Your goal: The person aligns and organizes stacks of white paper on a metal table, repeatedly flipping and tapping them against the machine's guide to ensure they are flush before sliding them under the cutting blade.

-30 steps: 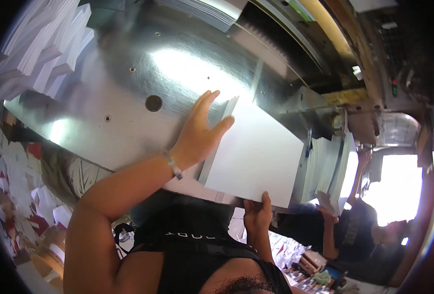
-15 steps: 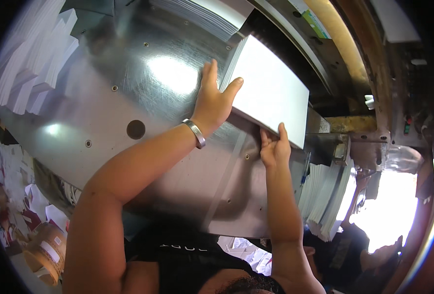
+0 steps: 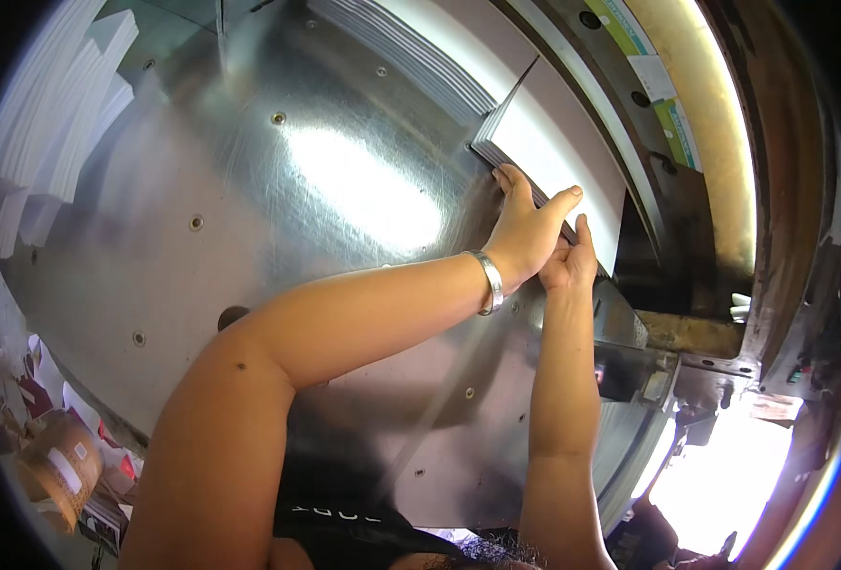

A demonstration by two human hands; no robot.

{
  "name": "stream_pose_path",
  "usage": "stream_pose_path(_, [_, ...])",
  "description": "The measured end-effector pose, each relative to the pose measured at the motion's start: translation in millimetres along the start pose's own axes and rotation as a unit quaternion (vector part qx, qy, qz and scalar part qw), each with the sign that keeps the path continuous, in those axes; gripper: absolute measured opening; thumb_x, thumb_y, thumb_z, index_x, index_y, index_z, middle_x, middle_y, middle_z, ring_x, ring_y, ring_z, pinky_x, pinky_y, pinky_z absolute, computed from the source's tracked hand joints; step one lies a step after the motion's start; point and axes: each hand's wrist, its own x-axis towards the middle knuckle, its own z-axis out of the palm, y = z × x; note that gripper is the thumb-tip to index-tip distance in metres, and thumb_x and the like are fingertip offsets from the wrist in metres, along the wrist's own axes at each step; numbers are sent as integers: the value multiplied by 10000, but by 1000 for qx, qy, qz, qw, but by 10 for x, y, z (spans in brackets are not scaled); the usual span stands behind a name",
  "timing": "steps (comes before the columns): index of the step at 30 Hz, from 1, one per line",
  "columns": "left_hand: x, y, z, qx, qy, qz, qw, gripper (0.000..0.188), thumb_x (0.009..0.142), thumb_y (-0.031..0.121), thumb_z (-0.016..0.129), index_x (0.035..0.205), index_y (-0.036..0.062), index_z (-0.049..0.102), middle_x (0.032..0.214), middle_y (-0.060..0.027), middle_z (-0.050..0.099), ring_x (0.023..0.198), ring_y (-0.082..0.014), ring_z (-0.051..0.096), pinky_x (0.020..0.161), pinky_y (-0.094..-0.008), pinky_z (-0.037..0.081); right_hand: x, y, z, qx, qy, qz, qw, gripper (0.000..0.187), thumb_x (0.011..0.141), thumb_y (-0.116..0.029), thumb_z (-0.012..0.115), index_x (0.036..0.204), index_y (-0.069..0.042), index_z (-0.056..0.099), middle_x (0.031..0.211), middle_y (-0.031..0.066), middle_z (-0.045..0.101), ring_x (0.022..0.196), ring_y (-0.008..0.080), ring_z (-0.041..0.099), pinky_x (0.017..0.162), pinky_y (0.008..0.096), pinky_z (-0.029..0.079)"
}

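A stack of white paper sheets (image 3: 558, 142) lies at the far right of a metal worktable (image 3: 183, 285), under the machine's dark opening. My left hand (image 3: 523, 223), with a silver bracelet (image 3: 490, 283) on its wrist, presses against the stack's near edge. Its fingers are stretched out and its thumb is spread over the stack. Right beside it, my right hand (image 3: 569, 264) also rests against that edge, thumb up and fingers extended, partly hidden by the left hand. Another white paper stack (image 3: 411, 59) adjoins it on the left, with a narrow dark gap between.
Tall white paper stacks (image 3: 55, 142) stand at the table's left. A brass-coloured bar (image 3: 724, 123) and metal rails cross the machine's far side. More paper sheets (image 3: 629, 446) sit at lower right. Paper scraps and a brown round container (image 3: 64, 465) lie at lower left.
Both hands have pushed the paper stack away and to the right, beneath the machine, up against the other stack. My left hand has come close to the right one.
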Motion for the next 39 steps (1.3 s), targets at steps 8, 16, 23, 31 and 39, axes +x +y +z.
stream_pose_path(8, [566, 112, 35, -28, -68, -7, 997, 1237, 874, 610, 580, 1444, -158, -206, 1587, -296, -193, 1504, -330, -153, 1218, -462, 36, 506, -169, 183, -19, -23, -21, 999, 412, 1042, -242, 479, 1297, 77, 437, 1290, 261, 557, 1168, 366, 610, 1026, 451, 538])
stream_pose_path(16, [607, 46, 212, -19, -46, 21, 999, 1314, 816, 581, 662, 1424, -176, -223, 1556, -343, -218, 1501, -355, -141, 1221, -405, 59, 296, -260, 322, -100, -39, -22, 994, 574, 1038, -408, 468, 1274, 115, 466, 1250, 288, 595, 1145, 334, 624, 1002, 425, 509])
stream_pose_path(23, [661, -69, 188, 56, -6, 41, 998, 1309, 798, 517, 703, 1404, -214, -198, 1510, -427, -204, 1490, -451, -44, 1218, -420, 111, 14, -110, 345, -65, -104, -49, 991, 570, 1069, -404, 360, 1409, 54, 390, 1421, 238, 476, 1299, 357, 493, 1099, 482, 412])
stream_pose_path(31, [526, 297, 101, 68, -7, -36, 997, 1284, 752, 497, 698, 1436, -208, -130, 1556, -392, -110, 1472, -460, 176, 1180, -420, 258, 203, -294, 230, -81, -147, -75, 983, 545, 1009, -325, 525, 1370, 73, 439, 1384, 242, 521, 1322, 355, 481, 1138, 492, 360])
stream_pose_path(39, [652, 48, 149, 35, -22, 8, 999, 936, 813, 487, 685, 1380, -150, 298, 1497, -350, 184, 1324, -336, 409, 1083, -394, 368, 112, -168, 276, 27, -147, -88, 985, 537, 1007, -296, 482, 1401, 58, 395, 1429, 269, 453, 1333, 404, 447, 1158, 541, 323])
